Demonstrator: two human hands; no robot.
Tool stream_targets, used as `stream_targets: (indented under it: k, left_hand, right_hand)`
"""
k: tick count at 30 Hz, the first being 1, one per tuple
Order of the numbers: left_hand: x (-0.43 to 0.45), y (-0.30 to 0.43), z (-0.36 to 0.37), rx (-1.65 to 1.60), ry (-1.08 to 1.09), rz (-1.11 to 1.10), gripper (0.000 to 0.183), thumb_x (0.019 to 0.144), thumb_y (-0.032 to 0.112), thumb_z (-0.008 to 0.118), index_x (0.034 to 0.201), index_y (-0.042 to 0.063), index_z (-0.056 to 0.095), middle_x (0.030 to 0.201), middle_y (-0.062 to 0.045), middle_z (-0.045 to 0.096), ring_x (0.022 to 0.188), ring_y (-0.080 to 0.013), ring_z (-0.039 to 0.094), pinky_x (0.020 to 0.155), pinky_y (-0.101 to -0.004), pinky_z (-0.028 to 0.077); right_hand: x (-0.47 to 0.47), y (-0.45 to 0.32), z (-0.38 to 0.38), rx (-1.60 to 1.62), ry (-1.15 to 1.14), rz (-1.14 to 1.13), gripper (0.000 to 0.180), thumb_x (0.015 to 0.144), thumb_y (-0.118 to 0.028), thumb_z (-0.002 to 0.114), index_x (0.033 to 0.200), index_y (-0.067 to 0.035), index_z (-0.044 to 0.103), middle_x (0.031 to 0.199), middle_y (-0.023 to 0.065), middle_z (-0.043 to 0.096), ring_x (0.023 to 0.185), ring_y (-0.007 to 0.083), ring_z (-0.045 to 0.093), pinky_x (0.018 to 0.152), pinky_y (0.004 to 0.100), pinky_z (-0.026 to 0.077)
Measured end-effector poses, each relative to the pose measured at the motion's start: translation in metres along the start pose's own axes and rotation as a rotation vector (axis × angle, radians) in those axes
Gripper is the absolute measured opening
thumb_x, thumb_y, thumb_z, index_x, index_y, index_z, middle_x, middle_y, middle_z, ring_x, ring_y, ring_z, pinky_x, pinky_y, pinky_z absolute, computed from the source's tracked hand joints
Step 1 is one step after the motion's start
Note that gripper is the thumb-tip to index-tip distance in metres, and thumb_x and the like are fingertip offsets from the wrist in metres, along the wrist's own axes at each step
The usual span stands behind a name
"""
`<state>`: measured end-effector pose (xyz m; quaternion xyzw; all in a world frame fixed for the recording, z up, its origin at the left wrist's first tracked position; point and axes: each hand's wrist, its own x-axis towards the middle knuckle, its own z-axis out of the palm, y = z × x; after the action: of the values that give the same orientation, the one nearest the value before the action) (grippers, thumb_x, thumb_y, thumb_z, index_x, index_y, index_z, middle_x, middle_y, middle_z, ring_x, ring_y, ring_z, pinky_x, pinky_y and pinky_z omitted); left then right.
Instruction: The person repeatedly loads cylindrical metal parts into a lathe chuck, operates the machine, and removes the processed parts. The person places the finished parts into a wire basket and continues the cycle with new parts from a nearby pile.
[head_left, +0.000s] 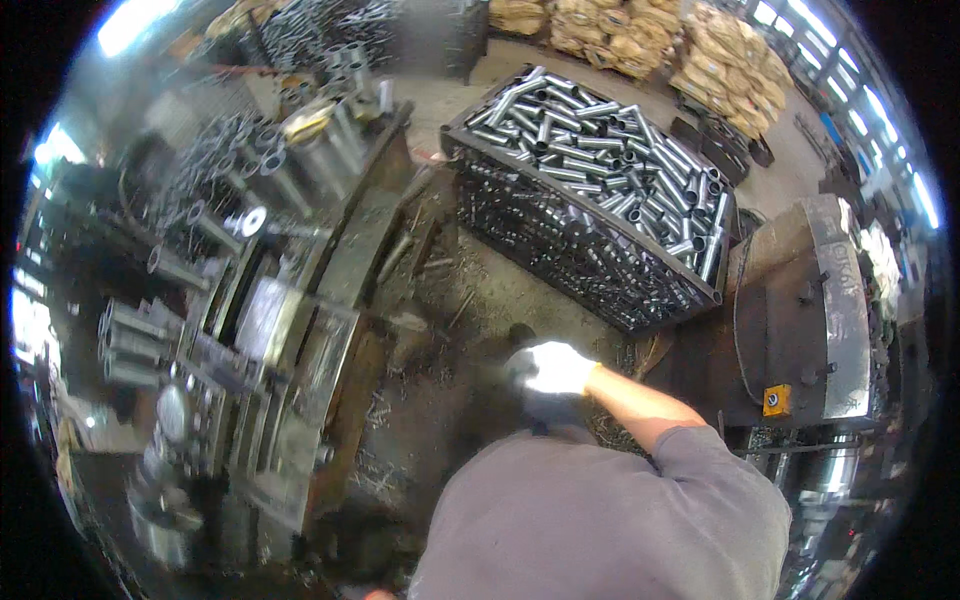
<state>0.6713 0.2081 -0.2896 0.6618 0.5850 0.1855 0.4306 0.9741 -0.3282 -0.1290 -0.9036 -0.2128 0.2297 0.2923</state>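
Observation:
My right hand (556, 367), in a white work glove with a yellow cuff, is in front of my body, above the dark floor (450, 405). A dark blur covers its fingertips, so whether it holds anything cannot be told. My left hand is out of view; only a small orange-red patch shows at the bottom edge. On my left stands a metal lathe (300, 367) with its chuck (165, 517) low in the picture. Ahead of me is a dark mesh-sided metal bin (555, 262), heaped with short shiny metal tubes (592, 142).
Upright metal tubes (281, 180) and tangled metal swarf (202, 157) lie beyond the lathe. A large machine housing (780, 315) with a yellow switch box (777, 400) stands to the right. Stacked filled sacks (727, 67) are at the back. Metal chips litter the floor.

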Motion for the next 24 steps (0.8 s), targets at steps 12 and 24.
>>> stream_targets:
  k: [12,24]
  left_hand:
    - [-0.226,0.273,0.475,0.48,-1.3,0.174,0.047,0.103,0.04,0.068,0.133,0.004,0.07,0.125,-0.013,0.074,0.113,-0.0247,0.071,0.1,-0.0402,0.055]
    - [-0.343,0.493,0.693,0.636,-1.279,0.479,0.039,0.102,0.023,0.071,0.135,0.002,0.069,0.127,-0.015,0.075,0.115,-0.0214,0.073,0.101,-0.0364,0.056]
  right_hand:
    - [0.234,0.393,-0.252,0.325,0.59,0.346,0.056,0.088,-0.043,0.073,0.132,-0.008,0.072,0.116,0.0201,0.078,0.108,0.0304,0.075,0.097,0.0388,0.058]
    - [0.51,0.52,-0.224,0.58,0.508,0.807,0.051,0.085,-0.055,0.076,0.105,-0.009,0.081,0.108,0.0217,0.078,0.101,0.0413,0.075,0.086,0.0485,0.06]
